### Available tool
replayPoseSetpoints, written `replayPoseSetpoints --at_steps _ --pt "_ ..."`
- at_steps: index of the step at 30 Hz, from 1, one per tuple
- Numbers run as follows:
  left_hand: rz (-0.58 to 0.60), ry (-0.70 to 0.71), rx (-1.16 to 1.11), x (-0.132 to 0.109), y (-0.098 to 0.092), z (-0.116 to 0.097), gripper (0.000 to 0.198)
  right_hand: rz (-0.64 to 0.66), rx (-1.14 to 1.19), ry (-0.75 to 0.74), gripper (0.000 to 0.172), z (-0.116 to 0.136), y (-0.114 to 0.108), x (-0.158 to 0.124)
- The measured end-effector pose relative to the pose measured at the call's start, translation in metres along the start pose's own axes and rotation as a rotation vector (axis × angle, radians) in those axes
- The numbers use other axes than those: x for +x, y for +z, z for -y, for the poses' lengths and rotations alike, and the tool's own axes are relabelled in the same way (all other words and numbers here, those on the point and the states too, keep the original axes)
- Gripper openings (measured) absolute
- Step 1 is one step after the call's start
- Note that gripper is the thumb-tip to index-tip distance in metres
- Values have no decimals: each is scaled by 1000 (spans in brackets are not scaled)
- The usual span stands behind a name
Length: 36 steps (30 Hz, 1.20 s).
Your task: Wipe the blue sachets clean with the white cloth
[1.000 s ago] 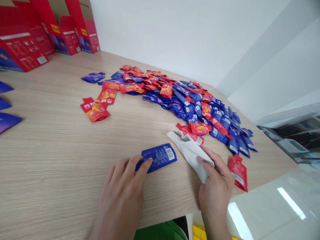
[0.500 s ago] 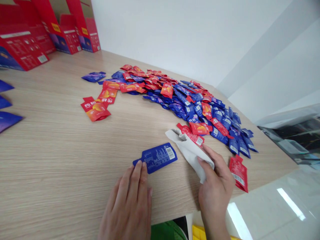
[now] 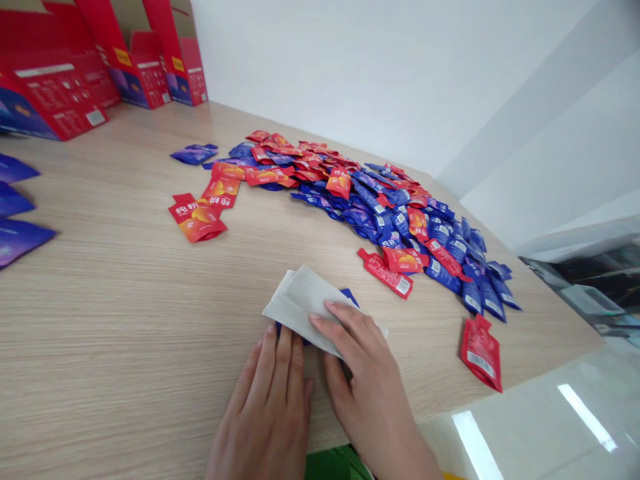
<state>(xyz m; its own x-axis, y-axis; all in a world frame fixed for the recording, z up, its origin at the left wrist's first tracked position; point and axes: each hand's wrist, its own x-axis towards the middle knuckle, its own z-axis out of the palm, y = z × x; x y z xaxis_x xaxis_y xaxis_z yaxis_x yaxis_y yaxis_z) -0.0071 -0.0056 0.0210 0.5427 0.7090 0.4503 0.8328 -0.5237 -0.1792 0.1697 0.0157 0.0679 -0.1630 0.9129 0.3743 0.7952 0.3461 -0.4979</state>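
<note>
**Speaker one:** What are the fingers point(image 3: 340, 327) of the right hand point(image 3: 365, 380) doing?

**Speaker two:** They're pressing down on a folded white cloth point(image 3: 303, 300) at lower centre, lying nearly flat and not clenching it. The palm is facing down, and the wrist is angling in from the bottom right.

**Speaker one:** And the left hand point(image 3: 265, 413)?

**Speaker two:** It's resting palm down at the bottom of the frame, just beside the right hand. Its fingers are extended and released, with the tips reaching the cloth's lower edge.

**Speaker one:** Where's the blue sachet point(image 3: 349, 295)?

**Speaker two:** It's lying under the cloth on the tabletop point(image 3: 100, 347), with only its edges peeking out.

**Speaker one:** What's around them?

**Speaker two:** A long heap of blue and red sachets point(image 3: 373, 200) is sprawling across the middle, and a red sachet point(image 3: 385, 273) is lying at its near edge. Another red sachet point(image 3: 481, 353) is sitting apart at the right, blue sachets point(image 3: 17, 237) are lying at the left edge, and red cartons point(image 3: 55, 87) are standing at the upper left.
</note>
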Motion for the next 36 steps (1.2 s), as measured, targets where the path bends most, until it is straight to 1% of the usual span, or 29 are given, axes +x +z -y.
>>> replayPoseSetpoints --at_steps 2,4,8,10,13,15,19,21,23,26,28,30,33,36 --pt "17 7 -17 -2 0 0 59 41 -50 -7 45 2 -1 1" --pt "37 11 -34 -3 0 -1 60 55 -76 8 41 5 -3 2" --pt "59 7 -50 -4 1 0 61 70 -76 48 42 12 -3 8" --pt "39 19 -46 -4 3 1 63 81 -66 79 40 16 -1 13" --pt "9 50 -33 -4 6 4 65 101 -30 137 31 24 0 21" --pt "3 68 -21 -5 7 6 64 123 16 157 30 29 -2 26" --pt "8 93 -5 -7 8 9 60 171 77 142 30 33 -3 29" --pt "6 106 -1 -7 9 9 59 173 60 114 29 33 0 26" --pt "7 107 -1 -8 10 8 62 166 23 66 33 32 6 23" --pt "23 81 -10 -9 10 5 67 170 -30 6 41 27 15 19" --pt "51 65 -22 -8 10 4 67 160 -71 2 43 21 20 19" --pt "79 63 -37 -7 9 3 64 114 -142 19 42 12 23 20" --pt "76 63 -47 -5 8 4 61 56 -237 54 42 -7 20 20" --pt "64 65 -29 -4 6 3 60 -2 -246 101 41 -30 11 17"
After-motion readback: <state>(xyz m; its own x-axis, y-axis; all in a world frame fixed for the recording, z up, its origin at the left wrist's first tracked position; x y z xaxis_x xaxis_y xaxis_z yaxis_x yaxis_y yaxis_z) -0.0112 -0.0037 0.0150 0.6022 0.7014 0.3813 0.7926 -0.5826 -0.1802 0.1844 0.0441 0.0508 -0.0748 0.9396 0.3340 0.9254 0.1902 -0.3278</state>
